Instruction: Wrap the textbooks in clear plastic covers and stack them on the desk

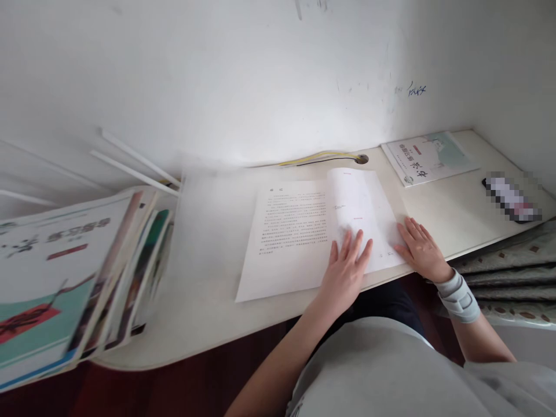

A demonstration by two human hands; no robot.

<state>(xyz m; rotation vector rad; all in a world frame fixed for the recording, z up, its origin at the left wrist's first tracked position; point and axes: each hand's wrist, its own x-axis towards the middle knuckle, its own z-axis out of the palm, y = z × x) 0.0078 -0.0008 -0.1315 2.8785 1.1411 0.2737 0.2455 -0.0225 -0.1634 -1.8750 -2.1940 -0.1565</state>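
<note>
An open booklet of white paper lies on the white desk, its left page filled with printed lines. The right-hand page bends up near the fold and carries only a few small marks. My left hand rests on the lower part of that page with its fingers spread. At the booklet's right edge my right hand lies flat on the desk, fingers stretched out and touching or nearly touching the paper. A grey wrist band wraps my right wrist. Neither hand grips anything.
Stacked books stand at the desk's left end. A thin workbook lies at the back right, near a phone with a blurred screen. Yellow and black cables run along the wall to a round desk hole. Patterned fabric hangs at the right.
</note>
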